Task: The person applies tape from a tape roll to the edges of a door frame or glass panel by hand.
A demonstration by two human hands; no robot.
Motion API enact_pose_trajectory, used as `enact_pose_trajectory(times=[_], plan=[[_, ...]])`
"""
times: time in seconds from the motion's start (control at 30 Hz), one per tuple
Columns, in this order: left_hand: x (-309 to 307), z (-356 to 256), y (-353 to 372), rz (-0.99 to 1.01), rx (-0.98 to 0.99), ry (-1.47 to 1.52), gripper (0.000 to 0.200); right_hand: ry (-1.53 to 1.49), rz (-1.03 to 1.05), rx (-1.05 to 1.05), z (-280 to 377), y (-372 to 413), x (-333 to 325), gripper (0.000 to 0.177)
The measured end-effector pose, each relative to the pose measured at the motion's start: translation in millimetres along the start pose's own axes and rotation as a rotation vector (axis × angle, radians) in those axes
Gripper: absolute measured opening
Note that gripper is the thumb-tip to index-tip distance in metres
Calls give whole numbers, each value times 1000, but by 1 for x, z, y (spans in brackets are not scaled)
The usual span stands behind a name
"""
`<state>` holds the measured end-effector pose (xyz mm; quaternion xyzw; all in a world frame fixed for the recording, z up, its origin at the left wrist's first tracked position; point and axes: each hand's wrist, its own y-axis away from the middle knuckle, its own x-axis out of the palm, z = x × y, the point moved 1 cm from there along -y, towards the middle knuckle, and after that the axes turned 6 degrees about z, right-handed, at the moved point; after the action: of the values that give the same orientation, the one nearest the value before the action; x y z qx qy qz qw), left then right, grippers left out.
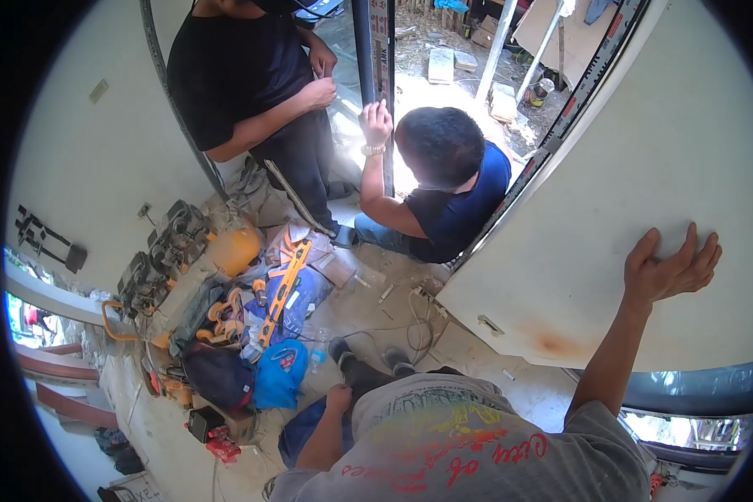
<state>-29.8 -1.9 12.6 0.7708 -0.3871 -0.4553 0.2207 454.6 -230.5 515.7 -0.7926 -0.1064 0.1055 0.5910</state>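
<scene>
My right hand (pixel 671 263) lies with its fingers spread against the white wall (pixel 560 276) on the right. Below that hand the wall has a brown stain and a small opening. My left hand (pixel 339 400) hangs by my left thigh, its fingers curled; whether anything is inside them is hidden. Close to it on the floor are a bright blue bag (pixel 281 378) and a clear plastic bottle (pixel 317 361). An orange spirit level (pixel 284 293) leans across a pile of tools beyond them.
A person in dark blue (pixel 452 192) sits in the doorway, one hand raised at the frame (pixel 383 67). Another person in black (pixel 234 92) stands to the left. A yellow-tanked compressor (pixel 233 253) stands by the left wall. A cable (pixel 427 322) curls across the dusty floor.
</scene>
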Motion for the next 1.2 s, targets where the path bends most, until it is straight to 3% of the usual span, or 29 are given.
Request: enact_pose_trajectory(times=[0.83,0.93,0.97,1.03,1.1,1.13,1.17,1.2], plan=[[-7,-9,-9,-3,-5,46,32,-58,14,32,6,0,0,46],[-41,-62,-31,-125,108,-152,36,-70,21,61,16,-5,1,48],[-60,-101,-41,-8,376,-580,37,-58,39,67,21,-7,2,48],[-65,-140,-72,-168,430,-132,46,-51,59,69,36,-12,8,49],[-112,-256,-46,-118,491,70,70,-73,109,93,53,-14,13,49],[-110,-275,-84,-145,544,80,69,-70,115,82,58,-16,14,49],[-136,-333,-61,-62,509,152,72,-66,131,95,62,-18,15,51],[-139,-363,-78,-56,601,226,74,-63,143,109,66,-21,17,53]])
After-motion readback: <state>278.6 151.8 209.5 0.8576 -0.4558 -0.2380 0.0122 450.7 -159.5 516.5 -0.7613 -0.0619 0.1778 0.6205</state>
